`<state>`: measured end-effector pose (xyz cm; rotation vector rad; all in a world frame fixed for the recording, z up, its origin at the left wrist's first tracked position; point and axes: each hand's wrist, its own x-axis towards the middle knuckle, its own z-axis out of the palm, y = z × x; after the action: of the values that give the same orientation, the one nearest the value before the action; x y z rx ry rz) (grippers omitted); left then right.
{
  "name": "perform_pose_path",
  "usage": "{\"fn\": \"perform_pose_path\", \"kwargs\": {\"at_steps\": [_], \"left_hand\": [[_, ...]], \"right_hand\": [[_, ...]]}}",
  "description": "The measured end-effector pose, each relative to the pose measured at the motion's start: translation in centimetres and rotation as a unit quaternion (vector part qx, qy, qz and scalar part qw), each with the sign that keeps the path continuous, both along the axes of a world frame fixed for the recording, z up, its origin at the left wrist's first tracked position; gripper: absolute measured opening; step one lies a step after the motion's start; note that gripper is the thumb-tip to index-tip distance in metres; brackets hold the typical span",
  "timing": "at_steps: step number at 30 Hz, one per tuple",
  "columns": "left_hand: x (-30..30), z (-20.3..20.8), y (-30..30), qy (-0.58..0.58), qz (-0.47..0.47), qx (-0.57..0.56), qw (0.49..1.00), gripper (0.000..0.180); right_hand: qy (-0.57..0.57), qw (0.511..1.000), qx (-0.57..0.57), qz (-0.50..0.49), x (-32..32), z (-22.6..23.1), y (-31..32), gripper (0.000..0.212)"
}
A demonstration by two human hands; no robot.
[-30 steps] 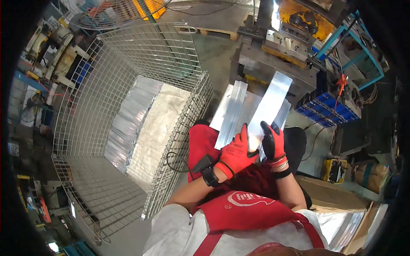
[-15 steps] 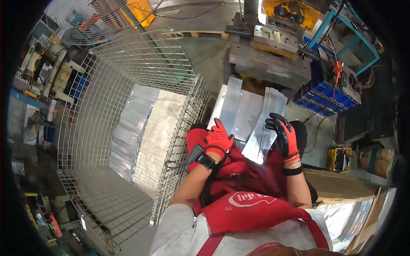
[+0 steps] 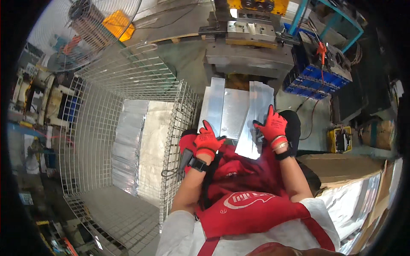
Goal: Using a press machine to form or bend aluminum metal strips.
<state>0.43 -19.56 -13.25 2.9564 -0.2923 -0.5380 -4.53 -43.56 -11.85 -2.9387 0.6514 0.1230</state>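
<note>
A few flat silvery metal strips [image 3: 216, 102] lie lengthwise on the left of a grey metal plate [image 3: 235, 113] over my lap. My left hand [image 3: 207, 141], in a red glove with black fingertips, rests at their near left side, index finger and thumb apart. A fanned, uneven stack of metal strips [image 3: 253, 121] lies on the right, slightly slanted, its near end over my red apron [image 3: 252, 179]. My right hand [image 3: 274, 128], gloved alike, touches this stack's right edge, index finger stretched forward and thumb over the strips. Its other fingers are partly hidden.
A wire mesh cage [image 3: 92, 141] on the left holds bundled metal strips [image 3: 124, 147] beside a beige sheet [image 3: 154, 149]. A heavy press machine [image 3: 250, 57] stands ahead. Blue crates [image 3: 314, 83] are at the right, with an open cardboard box [image 3: 341, 168] nearer me.
My right hand has turned over and come down onto the right stack's edge. My left hand stays near the left strips. The whole view has shifted and turned slightly.
</note>
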Motion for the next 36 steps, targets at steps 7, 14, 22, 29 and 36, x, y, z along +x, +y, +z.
{"fn": "perform_pose_path", "kwargs": {"at_steps": [7,14,22,29,36], "left_hand": [[-1.6,3.7,-1.4,-0.090,-0.032,-0.138,0.986,0.085],[-2.9,2.5,-4.2,-0.005,-0.051,-0.362,0.931,0.048],[-5.0,0.6,-6.3,0.110,-0.069,-0.400,0.907,0.036],[-4.9,0.7,-6.4,0.117,-0.068,-0.439,0.888,0.066],[-6.0,4.2,-7.5,0.092,-0.150,-0.379,0.909,0.079]], "right_hand": [[0.135,0.991,-0.012,0.014,2.4,-0.3,1.2,0.099],[0.116,0.992,0.039,-0.008,2.6,-0.9,0.0,0.094],[0.062,0.986,0.124,-0.087,2.9,-1.0,-1.0,0.108],[-0.123,0.955,0.261,-0.071,1.8,-6.8,-4.4,0.092],[-0.282,0.850,0.439,-0.070,1.7,-0.4,-1.4,0.072]]}}
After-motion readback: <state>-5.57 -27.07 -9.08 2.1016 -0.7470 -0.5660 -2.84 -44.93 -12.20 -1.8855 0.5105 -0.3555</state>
